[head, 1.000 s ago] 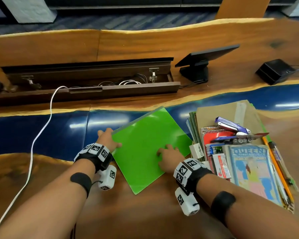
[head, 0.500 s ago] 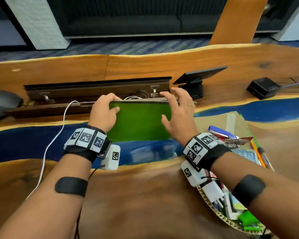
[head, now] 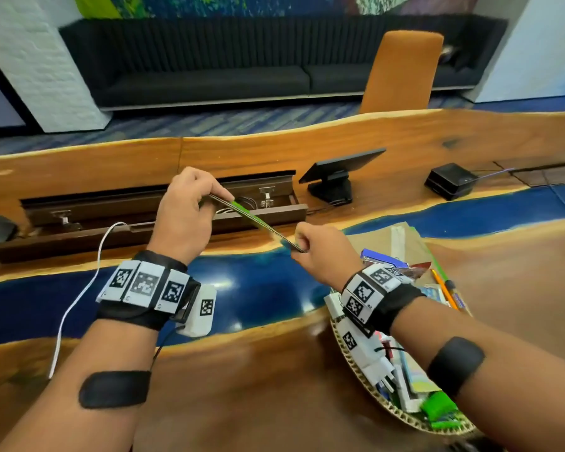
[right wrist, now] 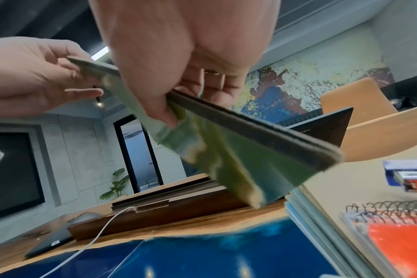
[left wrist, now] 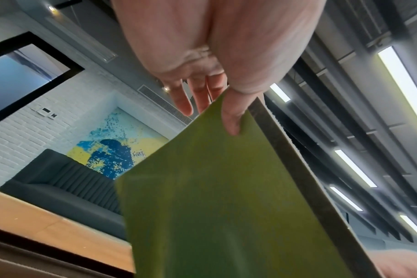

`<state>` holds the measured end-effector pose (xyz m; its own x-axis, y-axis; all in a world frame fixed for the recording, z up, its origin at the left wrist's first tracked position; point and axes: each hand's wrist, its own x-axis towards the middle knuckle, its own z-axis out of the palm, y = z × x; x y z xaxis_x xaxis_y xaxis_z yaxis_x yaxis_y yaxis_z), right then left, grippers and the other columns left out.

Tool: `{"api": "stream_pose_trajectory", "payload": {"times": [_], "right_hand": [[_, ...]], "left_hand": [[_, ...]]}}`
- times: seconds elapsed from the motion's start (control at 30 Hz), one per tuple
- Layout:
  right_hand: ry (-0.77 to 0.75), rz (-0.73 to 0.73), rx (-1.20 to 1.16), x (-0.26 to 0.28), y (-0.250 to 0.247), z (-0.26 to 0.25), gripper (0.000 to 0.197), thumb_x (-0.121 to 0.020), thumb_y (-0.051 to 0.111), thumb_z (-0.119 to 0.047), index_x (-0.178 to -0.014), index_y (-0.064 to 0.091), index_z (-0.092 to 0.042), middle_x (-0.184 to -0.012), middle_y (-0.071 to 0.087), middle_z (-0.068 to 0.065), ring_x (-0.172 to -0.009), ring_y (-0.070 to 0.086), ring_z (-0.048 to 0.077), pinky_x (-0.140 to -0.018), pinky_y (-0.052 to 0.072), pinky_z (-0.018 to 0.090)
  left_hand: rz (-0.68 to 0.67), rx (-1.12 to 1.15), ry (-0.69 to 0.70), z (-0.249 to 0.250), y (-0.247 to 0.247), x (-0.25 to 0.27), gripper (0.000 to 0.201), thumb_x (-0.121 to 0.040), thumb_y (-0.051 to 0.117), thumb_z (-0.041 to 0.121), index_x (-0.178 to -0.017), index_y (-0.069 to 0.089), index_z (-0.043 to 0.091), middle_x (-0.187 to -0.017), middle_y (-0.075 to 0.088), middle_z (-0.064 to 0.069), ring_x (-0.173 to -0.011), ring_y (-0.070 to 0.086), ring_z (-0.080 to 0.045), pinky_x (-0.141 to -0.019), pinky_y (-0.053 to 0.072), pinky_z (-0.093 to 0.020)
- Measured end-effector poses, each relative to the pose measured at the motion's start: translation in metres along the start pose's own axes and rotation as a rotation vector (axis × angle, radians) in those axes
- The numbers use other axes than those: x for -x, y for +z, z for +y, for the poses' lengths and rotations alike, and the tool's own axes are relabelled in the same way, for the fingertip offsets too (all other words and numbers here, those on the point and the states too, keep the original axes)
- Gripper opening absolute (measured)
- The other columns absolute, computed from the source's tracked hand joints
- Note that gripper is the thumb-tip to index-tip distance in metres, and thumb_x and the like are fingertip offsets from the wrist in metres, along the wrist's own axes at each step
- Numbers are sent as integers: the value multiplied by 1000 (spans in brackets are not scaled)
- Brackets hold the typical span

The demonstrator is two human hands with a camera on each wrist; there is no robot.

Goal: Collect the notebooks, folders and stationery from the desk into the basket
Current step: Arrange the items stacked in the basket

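A thin green folder (head: pixel 256 220) hangs in the air above the desk, seen edge-on in the head view and sloping down to the right. My left hand (head: pixel 190 210) pinches its upper left end, thumb under, fingers over (left wrist: pixel 231 116). My right hand (head: pixel 320 249) pinches its lower right end (right wrist: pixel 164 112). The green underside (left wrist: pixel 214 206) fills the left wrist view. The woven basket (head: pixel 356 370) sits at the lower right, below my right wrist, packed with notebooks, a blue stapler (head: pixel 384 260), an orange pencil (head: pixel 444 290) and an orange spiral notebook (right wrist: pixel 398 240).
An open cable tray (head: pixel 157 203) runs along the back of the wooden desk, with a white cable (head: pixel 79 288) trailing toward me. A small tilted screen (head: pixel 336 174) and a black box (head: pixel 450 181) stand behind the basket. An orange chair (head: pixel 402 70) is beyond the desk.
The folder lay flat on the desk under both hands a second ago. Both hands have lifted it and turned it edge-on, and my right end now sits lower, near the basket.
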<state>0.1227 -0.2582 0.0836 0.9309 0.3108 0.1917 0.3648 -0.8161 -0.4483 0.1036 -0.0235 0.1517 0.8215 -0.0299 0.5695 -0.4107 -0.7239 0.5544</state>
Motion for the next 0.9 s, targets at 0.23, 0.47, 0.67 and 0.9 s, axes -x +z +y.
{"api": "stream_pose_trajectory", "payload": {"times": [0.23, 0.47, 0.67, 0.9], "right_hand": [[-50, 72, -52, 7, -4, -6, 33, -83, 61, -19, -70, 30, -20, -57, 43, -2, -59, 46, 29, -54, 42, 41], [-78, 212, -106, -2, -7, -19, 16, -82, 60, -19, -74, 46, -19, -59, 41, -7, -59, 47, 24, -52, 41, 36], [-137, 185, -54, -2, 1, -27, 26, -77, 57, -15, -71, 35, -27, -61, 44, -7, -59, 45, 25, -53, 31, 31], [-246, -151, -175, -8, 9, 4, 26, -82, 73, -41, -98, 65, -22, -103, 64, -3, -101, 55, 15, -95, 39, 29]], "left_hand": [[87, 314, -304, 15, 29, 2, 88, -87, 71, 15, -154, 15, 27, -153, 28, 1, -136, 37, -11, -104, 39, -32], [-277, 578, -435, 31, 82, 30, 52, -87, 46, 69, -123, 59, 35, -123, 65, 13, -117, 58, -6, -104, 45, -48], [-173, 689, -551, 39, 99, 40, 57, -88, 55, 61, -118, 58, 12, -115, 68, -8, -108, 65, -22, -93, 54, -45], [29, 581, -641, -1, 86, 45, 30, -88, 48, 38, -114, 58, 27, -115, 68, -6, -108, 64, -29, -92, 50, -60]]}}
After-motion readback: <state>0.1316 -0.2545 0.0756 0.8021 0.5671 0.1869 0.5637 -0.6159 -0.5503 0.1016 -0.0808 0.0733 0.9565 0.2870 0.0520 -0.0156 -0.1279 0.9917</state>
